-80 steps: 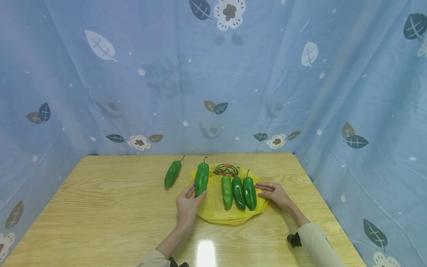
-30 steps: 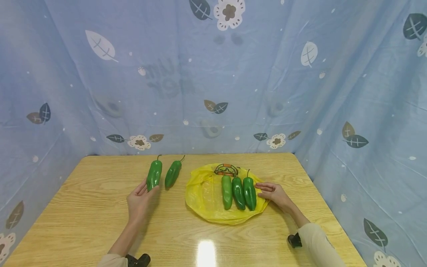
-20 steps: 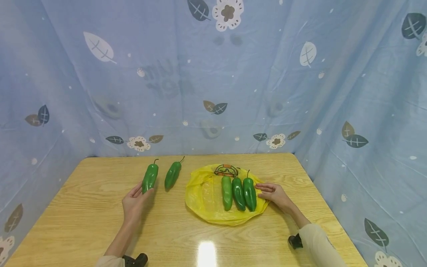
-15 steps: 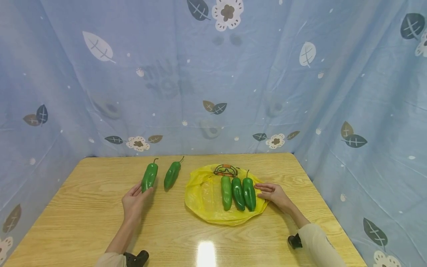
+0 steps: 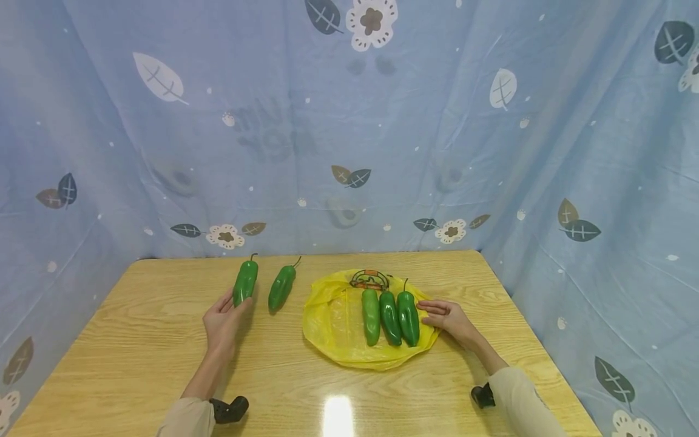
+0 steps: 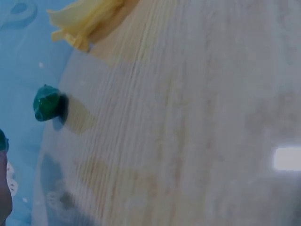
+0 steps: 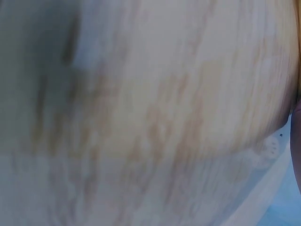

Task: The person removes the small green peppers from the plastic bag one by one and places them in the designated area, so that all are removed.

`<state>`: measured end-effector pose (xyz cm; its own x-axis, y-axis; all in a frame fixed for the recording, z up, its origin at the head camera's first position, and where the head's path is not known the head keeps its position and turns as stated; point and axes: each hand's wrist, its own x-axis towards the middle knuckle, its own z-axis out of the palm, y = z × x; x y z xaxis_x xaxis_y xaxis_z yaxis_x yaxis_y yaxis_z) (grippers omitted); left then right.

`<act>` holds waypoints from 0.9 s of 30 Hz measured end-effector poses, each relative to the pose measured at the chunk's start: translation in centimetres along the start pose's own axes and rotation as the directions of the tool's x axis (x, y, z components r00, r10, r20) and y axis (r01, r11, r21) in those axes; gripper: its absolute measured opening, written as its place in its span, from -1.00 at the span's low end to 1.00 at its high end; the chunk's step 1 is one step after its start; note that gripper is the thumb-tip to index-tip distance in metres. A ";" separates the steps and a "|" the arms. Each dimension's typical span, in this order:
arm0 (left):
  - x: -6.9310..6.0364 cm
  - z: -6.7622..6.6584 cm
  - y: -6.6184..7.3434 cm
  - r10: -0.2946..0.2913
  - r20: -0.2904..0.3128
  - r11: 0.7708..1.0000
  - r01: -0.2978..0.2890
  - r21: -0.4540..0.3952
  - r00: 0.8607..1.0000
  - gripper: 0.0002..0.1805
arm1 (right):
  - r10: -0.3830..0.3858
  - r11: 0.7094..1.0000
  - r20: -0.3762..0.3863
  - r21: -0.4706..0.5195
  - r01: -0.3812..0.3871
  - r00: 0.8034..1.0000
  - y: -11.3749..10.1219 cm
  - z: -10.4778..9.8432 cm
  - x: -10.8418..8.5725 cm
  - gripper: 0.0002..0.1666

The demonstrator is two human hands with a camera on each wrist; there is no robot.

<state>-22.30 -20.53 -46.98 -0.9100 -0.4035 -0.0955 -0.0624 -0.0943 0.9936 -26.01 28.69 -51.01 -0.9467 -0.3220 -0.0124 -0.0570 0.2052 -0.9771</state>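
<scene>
My left hand (image 5: 222, 321) grips a glossy green pepper (image 5: 246, 283) near its lower end, stem pointing away, over the left part of the table. To its right, a second green pepper (image 5: 281, 287) lies on the wood; the left wrist view shows this pepper (image 6: 46, 102) end-on. A flattened yellow plastic bag (image 5: 341, 349) bears three green peppers side by side: a lighter one (image 5: 371, 317), a darker one (image 5: 390, 318) and a right-hand one (image 5: 408, 318). My right hand (image 5: 450, 320) rests at the bag's right edge, fingers extended beside the right-hand pepper.
The wooden table (image 5: 136, 352) is bordered by a blue patterned curtain (image 5: 306, 121) behind and at both sides. Dark wrist cameras (image 5: 229, 410) sit on both forearms. The right wrist view shows mostly blurred tabletop (image 7: 178, 108).
My left hand has carried its pepper from over the yellow bag leftward, past the pepper lying on the table, then slightly toward the far edge. My right hand has stayed in place.
</scene>
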 end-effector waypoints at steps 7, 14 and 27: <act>1.1 0.4 0.0 0.009 -0.023 1.000 -0.009 0.016 1.000 -0.28 | -0.009 1.000 0.002 0.014 0.009 1.000 -0.1 0.0 0.1 -0.42; 1.9 0.3 -0.8 -0.008 -0.024 0.999 0.009 0.035 1.000 -0.28 | -0.001 1.000 -0.007 0.017 0.001 1.000 -0.1 0.2 0.0 -0.43; 3.5 0.1 -1.3 -0.018 0.028 0.990 0.014 0.138 0.999 -0.28 | 0.002 1.000 -0.004 0.023 -0.002 1.000 0.2 0.0 0.0 -0.42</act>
<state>-25.38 -21.75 -48.59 -0.9198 -0.3762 -0.1117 -0.1313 0.0269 0.9910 -26.02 28.71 -51.17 -0.9481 -0.3177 -0.0140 -0.0473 0.1843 -0.9817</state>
